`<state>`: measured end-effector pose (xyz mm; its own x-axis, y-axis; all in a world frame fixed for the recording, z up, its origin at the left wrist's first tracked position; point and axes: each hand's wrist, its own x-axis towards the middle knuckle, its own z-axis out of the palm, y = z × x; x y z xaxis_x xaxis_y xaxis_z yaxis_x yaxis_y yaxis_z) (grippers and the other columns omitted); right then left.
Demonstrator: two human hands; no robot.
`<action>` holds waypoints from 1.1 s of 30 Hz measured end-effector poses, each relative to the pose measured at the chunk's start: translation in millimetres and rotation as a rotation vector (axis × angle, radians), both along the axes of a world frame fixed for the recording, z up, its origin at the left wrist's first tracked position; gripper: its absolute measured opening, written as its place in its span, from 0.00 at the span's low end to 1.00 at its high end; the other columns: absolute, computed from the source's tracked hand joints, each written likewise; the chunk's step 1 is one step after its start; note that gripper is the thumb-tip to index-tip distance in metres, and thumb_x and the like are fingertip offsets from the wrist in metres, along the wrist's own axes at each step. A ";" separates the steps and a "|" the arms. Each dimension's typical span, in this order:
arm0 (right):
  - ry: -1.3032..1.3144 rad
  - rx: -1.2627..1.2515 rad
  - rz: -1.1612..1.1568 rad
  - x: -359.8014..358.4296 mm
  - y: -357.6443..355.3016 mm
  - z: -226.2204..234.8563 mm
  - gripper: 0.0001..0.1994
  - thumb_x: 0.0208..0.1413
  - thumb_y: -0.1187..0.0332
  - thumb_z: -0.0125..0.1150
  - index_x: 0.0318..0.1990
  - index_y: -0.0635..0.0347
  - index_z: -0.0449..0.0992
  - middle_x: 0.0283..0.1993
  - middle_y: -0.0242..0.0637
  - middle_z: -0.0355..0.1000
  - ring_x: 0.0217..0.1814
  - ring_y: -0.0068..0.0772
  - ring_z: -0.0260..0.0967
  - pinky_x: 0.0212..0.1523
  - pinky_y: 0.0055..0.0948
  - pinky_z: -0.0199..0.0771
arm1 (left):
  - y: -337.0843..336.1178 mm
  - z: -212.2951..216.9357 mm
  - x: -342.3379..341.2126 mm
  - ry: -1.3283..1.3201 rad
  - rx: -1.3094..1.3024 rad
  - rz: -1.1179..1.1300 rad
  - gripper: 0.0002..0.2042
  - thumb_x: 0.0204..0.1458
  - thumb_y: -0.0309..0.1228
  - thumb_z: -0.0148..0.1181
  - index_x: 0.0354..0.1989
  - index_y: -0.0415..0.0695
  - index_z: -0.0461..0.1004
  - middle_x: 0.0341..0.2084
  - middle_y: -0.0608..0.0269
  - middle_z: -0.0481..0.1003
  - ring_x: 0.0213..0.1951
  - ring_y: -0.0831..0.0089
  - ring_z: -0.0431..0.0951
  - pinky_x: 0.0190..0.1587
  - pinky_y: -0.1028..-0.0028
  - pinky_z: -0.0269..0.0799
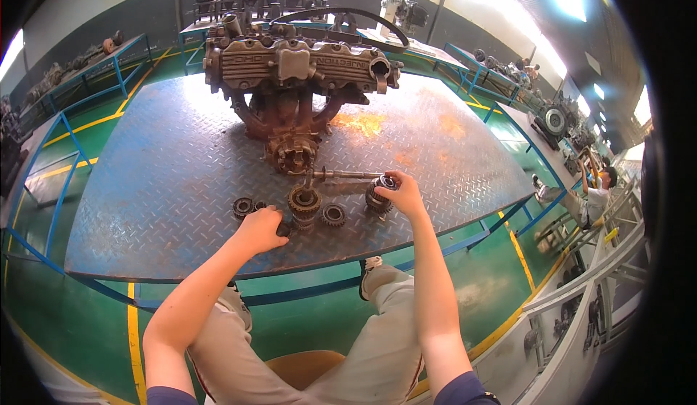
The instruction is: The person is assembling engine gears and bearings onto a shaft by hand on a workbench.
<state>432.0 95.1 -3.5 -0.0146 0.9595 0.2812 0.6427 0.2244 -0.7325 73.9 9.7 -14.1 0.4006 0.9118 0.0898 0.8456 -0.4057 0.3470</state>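
Observation:
On the worktop's near side, my right hand point(401, 193) has its thumb and fingers around the top of a dark cylindrical gear stack point(377, 203), which stands upright. My left hand point(261, 232) is curled low over the plate, with a small dark part point(284, 228) at its fingertips, mostly hidden. Just beyond those fingers lies a toothed gear ring point(242, 207). Between my hands stands a brownish gear on an upright shaft point(304, 199), and a separate ring gear point(333, 215) lies flat beside it. Behind them a long metal shaft point(350, 175) rests sideways.
A large rusty engine block point(290, 67) stands at the worktop's far side, a black belt point(377, 20) arching over it. The blue treadplate worktop point(167, 165) has a near edge close to my knees. Benches with machine parts line the room; another person point(592, 194) is at the right.

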 end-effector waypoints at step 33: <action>-0.353 0.031 -0.214 74.2 -15.6 -42.3 0.28 0.36 0.63 0.75 0.48 0.64 0.78 0.46 0.53 0.75 0.51 0.52 0.71 0.54 0.40 0.70 | 1.2 -0.4 -0.1 0.034 0.007 -0.021 0.22 0.39 0.41 0.69 0.39 0.37 0.76 0.40 0.48 0.74 0.45 0.52 0.76 0.45 0.60 0.73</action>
